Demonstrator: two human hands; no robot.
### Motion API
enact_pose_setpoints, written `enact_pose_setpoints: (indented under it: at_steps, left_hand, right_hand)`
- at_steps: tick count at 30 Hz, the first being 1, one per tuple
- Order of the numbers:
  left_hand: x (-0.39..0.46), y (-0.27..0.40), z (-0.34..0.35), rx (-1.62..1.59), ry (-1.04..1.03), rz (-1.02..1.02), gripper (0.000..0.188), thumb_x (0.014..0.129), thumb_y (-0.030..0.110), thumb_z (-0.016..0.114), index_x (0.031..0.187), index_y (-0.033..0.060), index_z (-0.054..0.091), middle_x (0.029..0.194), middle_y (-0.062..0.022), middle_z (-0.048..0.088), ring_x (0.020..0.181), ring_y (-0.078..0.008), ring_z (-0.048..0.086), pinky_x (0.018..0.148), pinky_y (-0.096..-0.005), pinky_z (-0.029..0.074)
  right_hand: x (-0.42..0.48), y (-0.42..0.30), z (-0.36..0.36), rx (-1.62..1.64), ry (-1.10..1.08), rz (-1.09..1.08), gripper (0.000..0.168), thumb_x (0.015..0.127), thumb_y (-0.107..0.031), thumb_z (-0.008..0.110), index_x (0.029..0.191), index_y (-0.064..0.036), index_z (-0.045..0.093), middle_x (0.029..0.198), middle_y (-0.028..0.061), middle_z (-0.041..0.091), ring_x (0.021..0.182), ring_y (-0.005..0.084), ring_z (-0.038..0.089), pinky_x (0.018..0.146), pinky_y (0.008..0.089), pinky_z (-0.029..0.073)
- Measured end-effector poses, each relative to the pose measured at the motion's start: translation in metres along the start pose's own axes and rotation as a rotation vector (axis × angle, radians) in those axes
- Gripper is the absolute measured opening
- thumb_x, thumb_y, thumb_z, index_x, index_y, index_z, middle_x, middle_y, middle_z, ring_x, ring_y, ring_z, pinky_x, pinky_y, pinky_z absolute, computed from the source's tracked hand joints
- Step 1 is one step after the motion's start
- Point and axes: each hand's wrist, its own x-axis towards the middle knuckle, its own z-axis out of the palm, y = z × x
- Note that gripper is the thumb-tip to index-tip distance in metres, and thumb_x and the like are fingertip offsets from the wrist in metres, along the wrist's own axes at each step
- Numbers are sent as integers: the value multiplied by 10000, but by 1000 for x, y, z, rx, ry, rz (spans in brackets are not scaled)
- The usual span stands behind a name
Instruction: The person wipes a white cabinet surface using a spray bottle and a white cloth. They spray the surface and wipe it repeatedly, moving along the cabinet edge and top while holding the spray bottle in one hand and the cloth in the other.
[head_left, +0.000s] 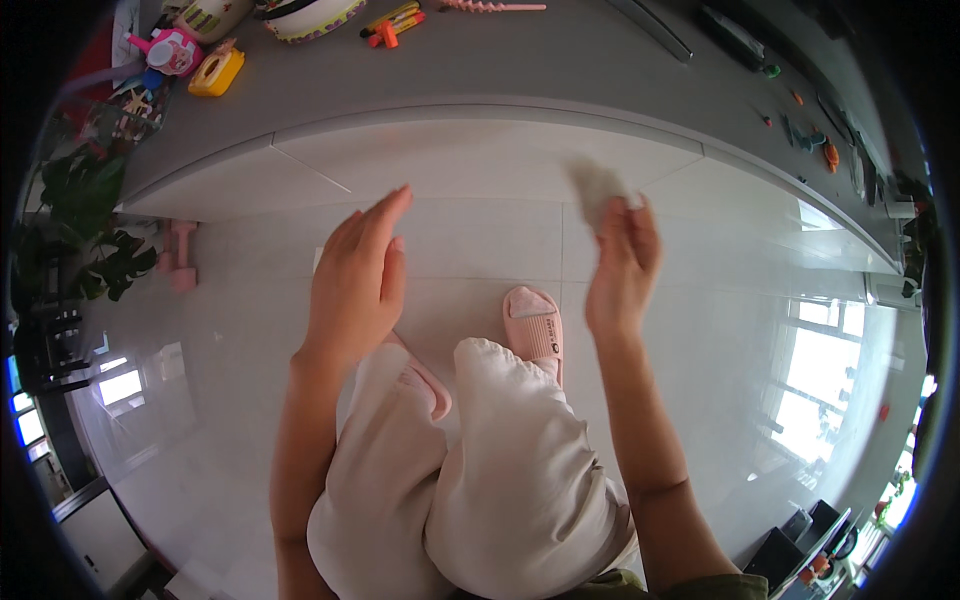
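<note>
My right hand (626, 262) pinches a small greyish-beige item (592, 187) between thumb and fingers. Motion blur hides what it is; it may be a cloth or a wipe. Both hands are raised above the floor, in front of the pale drawer fronts (480, 157) of a low cabinet. My left hand (356, 270) holds nothing, its fingers stretched out and the thumb standing off from them. Below the hands are my knees in light trousers (517, 465) and a pink slipper (532, 326) on one foot.
Along the grey cabinet top (480, 71) lie a yellow toy (217, 73), a pink toy teapot (174, 52), crayon-like sticks (394, 22) and a pink twisted stick (491, 6). At left are a leafy plant (82, 187) and pink dumbbells (182, 255). Glossy tiles (225, 360) cover the floor.
</note>
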Motion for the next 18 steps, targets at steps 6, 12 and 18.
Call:
enact_pose_setpoints:
  at_steps: [6, 12, 18]
  left_hand:
    - [-13, 8, -9, -184, -39, -140, 295, 1031, 110, 486, 1299, 51, 592, 1195, -123, 704, 1079, -299, 675, 926, -380, 519]
    - [-21, 4, -9, -212, -33, -115, 283, 1031, 124, 505, 1286, 47, 601, 1159, -130, 714, 1018, -284, 691, 872, -358, 535]
    - [-27, -2, -11, -202, -40, -125, 264, 1004, 73, 545, 1253, 36, 622, 1043, -127, 717, 843, -247, 676, 763, -336, 540]
  right_hand:
    - [51, -1, -17, -1024, 7, -770, 306, 982, 13, 499, 1259, -67, 600, 1269, 81, 660, 1184, 213, 619, 1074, 447, 416]
    - [60, 15, 28, -1261, -45, -975, 283, 893, 41, 531, 1141, -64, 617, 1265, 99, 666, 1272, 302, 571, 1118, 566, 348]
    - [44, 40, 95, -1136, -235, -1108, 218, 840, 25, 560, 1046, -7, 623, 1120, 147, 698, 1122, 318, 649, 1037, 481, 470]
